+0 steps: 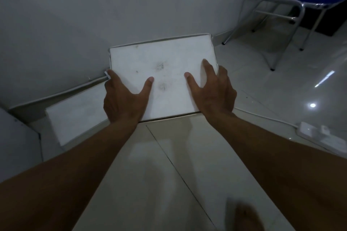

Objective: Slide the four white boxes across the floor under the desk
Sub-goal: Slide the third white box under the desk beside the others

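A white box [163, 65] with smudges on its lid stands on the tiled floor against the wall. My left hand [124, 97] grips its left near corner, thumb on the lid and fingers down the side. My right hand [214, 90] grips its right near corner the same way. A second white box [78, 114] lies lower on the floor to the left, beside the first and along the wall. No other boxes are visible.
A blue chair with metal legs [293, 11] stands at the back right. A white power strip [319, 135] with a cable lies on the floor at the right. A white panel edge [18, 137] is at the left. A bare foot [247, 217] shows at the bottom.
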{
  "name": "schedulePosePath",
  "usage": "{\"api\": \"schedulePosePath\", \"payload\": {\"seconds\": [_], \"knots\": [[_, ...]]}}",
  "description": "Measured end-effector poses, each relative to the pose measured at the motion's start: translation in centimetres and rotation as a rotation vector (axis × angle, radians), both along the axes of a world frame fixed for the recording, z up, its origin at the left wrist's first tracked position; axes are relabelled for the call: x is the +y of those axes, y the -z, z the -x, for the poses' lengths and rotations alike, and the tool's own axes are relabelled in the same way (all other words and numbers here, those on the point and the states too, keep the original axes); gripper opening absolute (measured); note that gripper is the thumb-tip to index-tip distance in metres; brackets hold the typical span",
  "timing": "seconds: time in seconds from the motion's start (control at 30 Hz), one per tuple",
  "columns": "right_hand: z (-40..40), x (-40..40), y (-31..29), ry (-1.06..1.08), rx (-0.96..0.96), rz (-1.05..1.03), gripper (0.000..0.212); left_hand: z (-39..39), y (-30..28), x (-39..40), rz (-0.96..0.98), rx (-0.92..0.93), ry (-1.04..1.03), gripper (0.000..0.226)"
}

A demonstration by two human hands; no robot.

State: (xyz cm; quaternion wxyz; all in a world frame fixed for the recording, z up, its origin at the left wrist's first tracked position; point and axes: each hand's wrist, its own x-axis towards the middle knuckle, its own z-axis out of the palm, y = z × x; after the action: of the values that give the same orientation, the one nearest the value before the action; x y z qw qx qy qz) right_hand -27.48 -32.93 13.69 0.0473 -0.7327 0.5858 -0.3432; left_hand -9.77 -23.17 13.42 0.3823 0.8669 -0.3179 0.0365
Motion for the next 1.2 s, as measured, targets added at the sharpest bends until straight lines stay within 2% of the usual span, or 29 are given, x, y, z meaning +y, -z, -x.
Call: {"api": "schedulePosePath", "payload": {"seconds": [0.23, 0.47, 0.73, 0.97, 1.2], "knots": [[1.6, 6.5, -3.9, -0.028, -0.061, 0.039, 0.069, 1.9, -3.6, 6.9, 0.036, -0.022, -0.035, 0.115], [4.1, 13.7, -3.3, -0.092, -0.144, 0.031, 0.068, 5.0, -5.2, 15.2, 0.042, -0.101, -0.066, 0.114], [3.3, 24.5, -5.7, -0.232, -0.184, -0.052, 0.069, 5.2, -8.3, 28.5, -0.078, -0.215, -0.141, 0.099], [3.0, 32.8, -7.0, -0.304, -0.168, -0.091, 0.067, 6.1, -9.7, 37.9, -0.121, -0.17, -0.209, 0.097], [4.0, 39.1, -6.5, -0.246, -0.127, -0.076, 0.066, 6.0, -8.2, 43.5, -0.074, -0.083, -0.133, 0.101]]}}
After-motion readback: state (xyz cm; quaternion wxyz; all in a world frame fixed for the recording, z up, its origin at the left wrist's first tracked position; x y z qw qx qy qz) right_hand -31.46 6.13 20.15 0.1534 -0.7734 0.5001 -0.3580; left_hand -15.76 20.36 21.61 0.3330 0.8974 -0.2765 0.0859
